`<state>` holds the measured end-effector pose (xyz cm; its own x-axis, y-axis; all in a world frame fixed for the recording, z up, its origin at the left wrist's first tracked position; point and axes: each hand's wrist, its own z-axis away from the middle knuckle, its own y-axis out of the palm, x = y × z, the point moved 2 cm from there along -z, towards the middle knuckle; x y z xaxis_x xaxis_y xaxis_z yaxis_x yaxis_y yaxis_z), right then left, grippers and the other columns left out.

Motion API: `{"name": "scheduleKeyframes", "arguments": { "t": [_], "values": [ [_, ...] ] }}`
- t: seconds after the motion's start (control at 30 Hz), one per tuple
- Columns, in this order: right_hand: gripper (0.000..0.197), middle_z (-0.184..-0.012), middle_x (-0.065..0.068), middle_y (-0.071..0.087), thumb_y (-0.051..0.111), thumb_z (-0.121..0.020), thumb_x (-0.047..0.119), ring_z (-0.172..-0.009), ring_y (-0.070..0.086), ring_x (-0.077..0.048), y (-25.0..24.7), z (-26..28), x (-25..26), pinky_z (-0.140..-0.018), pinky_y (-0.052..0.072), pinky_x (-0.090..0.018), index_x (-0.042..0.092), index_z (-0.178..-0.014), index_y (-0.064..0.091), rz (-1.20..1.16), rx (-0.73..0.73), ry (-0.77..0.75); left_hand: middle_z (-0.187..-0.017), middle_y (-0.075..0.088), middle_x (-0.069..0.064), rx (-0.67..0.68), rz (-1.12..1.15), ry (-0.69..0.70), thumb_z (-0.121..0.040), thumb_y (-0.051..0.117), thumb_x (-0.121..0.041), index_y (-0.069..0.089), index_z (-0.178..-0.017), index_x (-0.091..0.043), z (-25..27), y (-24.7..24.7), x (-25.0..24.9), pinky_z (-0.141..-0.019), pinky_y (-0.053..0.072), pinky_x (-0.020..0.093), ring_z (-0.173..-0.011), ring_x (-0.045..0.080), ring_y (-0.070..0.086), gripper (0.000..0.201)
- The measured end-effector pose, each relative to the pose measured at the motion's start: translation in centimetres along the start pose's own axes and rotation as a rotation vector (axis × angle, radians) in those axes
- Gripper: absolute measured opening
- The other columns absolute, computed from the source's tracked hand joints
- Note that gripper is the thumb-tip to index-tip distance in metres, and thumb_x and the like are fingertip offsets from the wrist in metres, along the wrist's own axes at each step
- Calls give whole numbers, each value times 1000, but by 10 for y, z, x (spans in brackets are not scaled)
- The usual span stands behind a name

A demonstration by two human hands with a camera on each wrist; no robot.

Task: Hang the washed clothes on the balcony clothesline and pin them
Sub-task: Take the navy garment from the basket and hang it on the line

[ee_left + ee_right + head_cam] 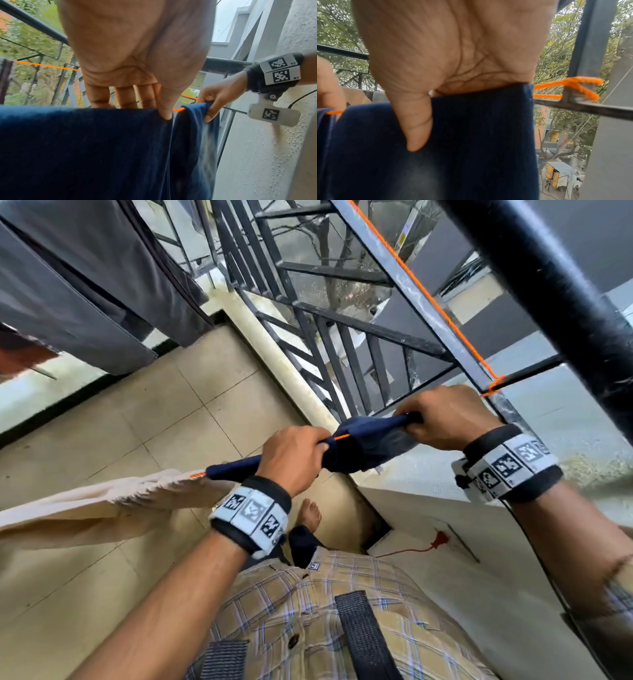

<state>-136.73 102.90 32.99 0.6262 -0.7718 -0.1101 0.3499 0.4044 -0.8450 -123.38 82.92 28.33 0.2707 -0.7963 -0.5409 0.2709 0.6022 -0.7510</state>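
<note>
Evidently the draping step was underway: left hand and right hand each pinched the navy garment folded over the orange clothesline; pinning seemed next, calling for a freed hand.

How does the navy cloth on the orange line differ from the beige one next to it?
The navy cloth is dark and gripped by the left hand and right hand; the beige cloth is pale and no hand touches it. The navy one hangs nearer the railing knot. Both drape over the orange line.
</note>
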Motion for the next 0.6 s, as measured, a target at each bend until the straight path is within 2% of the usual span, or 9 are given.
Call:
{"name": "scheduleKeyframes", "arguments": {
  "t": [0.1, 0.17, 0.23, 0.37, 0.43, 0.5, 0.6],
  "values": [
    [15, -86, 6, 72, 59, -82, 36, -86, 66, -27, 0, 3, 2, -70, 31, -33, 39, -94, 67, -17, -55, 10, -109, 72, 6, -14, -10, 32, -99, 51, -28, 68, -117, -30, -6, 6, -21, -84, 46, 38, -106, 34, 62, 25],
    [8, -82, 2, 71, 60, -83, 35, -83, 66, -30, 1, 9, -2, -69, 30, -33, 33, -87, 67, -30, -76, 24, -111, 72, 6, -34, 40, 9, -99, 53, -30, 68, -118, -29, -7, 9, -21, -85, 46, 37, -106, 34, 62, 24],
    [9, -82, -3, 71, 61, -84, 33, -82, 65, -33, 2, 12, -7, -69, 29, -33, 28, -85, 68, -42, -95, 36, -113, 72, 5, -38, 85, -2, -98, 55, -33, 66, -122, -31, -9, 11, -17, -86, 46, 36, -107, 32, 62, 27],
    [21, -92, -5, 73, 62, -87, 35, -89, 66, -34, 1, 10, -7, -74, 41, -37, 33, -106, 68, -66, -131, 20, -114, 71, 5, 8, 37, 81, -97, 56, -35, 61, -124, -28, -13, 11, -14, -86, 45, 37, -107, 31, 62, 28],
    [28, -97, -4, 74, 63, -87, 37, -92, 67, -33, 2, 11, -9, -77, 45, -38, 34, -114, 65, -61, -138, -2, -122, 68, 3, 18, 58, 119, -97, 58, -33, 57, -132, -26, -10, 8, -12, -92, 45, 37, -113, 28, 61, 36],
    [33, -99, -2, 73, 65, -84, 36, -94, 66, -31, 1, 13, -10, -78, 47, -40, 34, -117, 64, -86, -173, -27, -127, 65, 0, -22, 145, 164, -95, 60, -28, 57, -135, -23, -1, 1, -5, -98, 43, 34, -118, 23, 58, 40],
    [35, -105, 4, 70, 66, -80, 39, -99, 62, -28, -2, 16, -2, -82, 49, -42, 35, -114, 64, -174, -239, -104, -124, 65, 0, -144, 190, 175, -92, 60, -27, 63, -128, -19, 20, -14, 17, -104, 40, 32, -120, 22, 56, 38]
  ]
}}
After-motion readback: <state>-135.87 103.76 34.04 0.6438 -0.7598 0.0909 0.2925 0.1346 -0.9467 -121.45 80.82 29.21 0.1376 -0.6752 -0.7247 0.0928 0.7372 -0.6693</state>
